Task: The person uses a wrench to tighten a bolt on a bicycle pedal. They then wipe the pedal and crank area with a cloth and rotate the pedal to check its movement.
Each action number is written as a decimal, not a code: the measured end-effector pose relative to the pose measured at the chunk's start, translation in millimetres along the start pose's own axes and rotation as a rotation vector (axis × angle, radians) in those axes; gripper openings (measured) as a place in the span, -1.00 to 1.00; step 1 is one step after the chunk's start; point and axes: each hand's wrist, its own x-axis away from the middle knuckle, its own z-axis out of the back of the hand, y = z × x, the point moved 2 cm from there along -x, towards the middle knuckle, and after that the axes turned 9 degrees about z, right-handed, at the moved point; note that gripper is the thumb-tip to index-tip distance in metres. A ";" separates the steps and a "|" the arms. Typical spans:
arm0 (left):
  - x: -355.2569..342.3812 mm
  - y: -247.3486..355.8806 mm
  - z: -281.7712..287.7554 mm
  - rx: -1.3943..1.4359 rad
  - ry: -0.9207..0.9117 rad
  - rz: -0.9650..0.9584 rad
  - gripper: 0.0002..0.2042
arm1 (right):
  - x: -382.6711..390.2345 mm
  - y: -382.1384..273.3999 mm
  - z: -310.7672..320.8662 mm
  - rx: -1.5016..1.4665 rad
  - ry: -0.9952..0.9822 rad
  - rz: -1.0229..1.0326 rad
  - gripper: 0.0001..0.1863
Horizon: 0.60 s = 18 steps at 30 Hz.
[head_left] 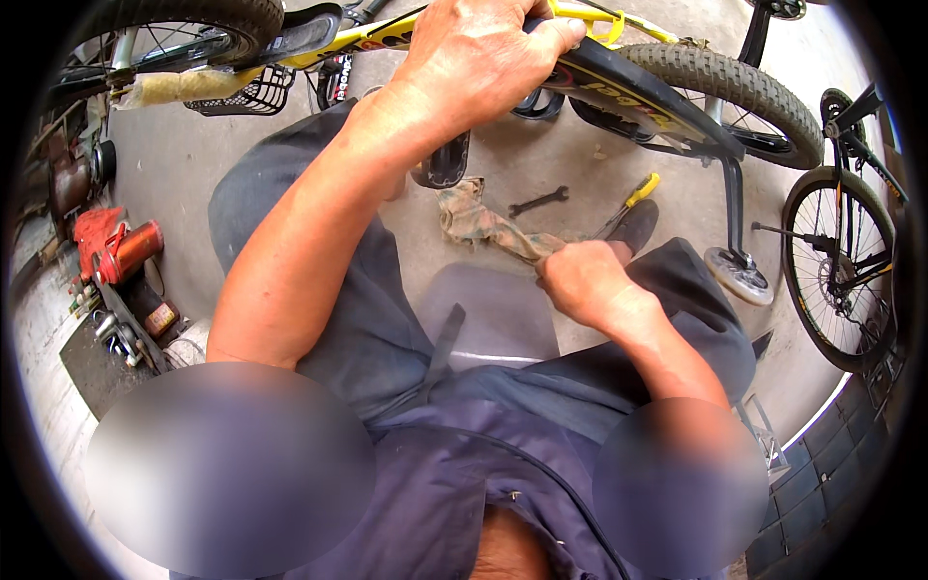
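A small yellow and black bicycle lies across the top of the view. My left hand grips it near its middle, by the black chain guard, with the thumb showing and some fingertips cut off at the top edge. Just below that wrist hangs a black pedal. Low between my knees, my right hand is closed on one end of a camouflage-patterned rag, whose other end spreads toward the floor. Near the rag lie an open-end wrench and a yellow-handled screwdriver.
A training wheel hangs off the bicycle at right, below its knobby tyre. Another bicycle stands farther right. A black basket is at upper left. Tools and a red cylinder crowd the left side.
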 end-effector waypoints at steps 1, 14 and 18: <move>-0.7 -3.5 -1.4 0.005 0.023 -0.026 -0.71 | 0.6 -2.3 -5.5 -0.002 -0.017 0.030 -0.79; 0.3 1.0 0.9 -0.013 -0.014 -0.003 -0.74 | 9.9 23.1 -27.8 0.120 0.236 -0.121 -0.69; -1.2 -1.4 -0.7 -0.003 -0.008 -0.029 -0.74 | 10.3 20.2 -22.1 -0.031 0.108 -0.064 -0.66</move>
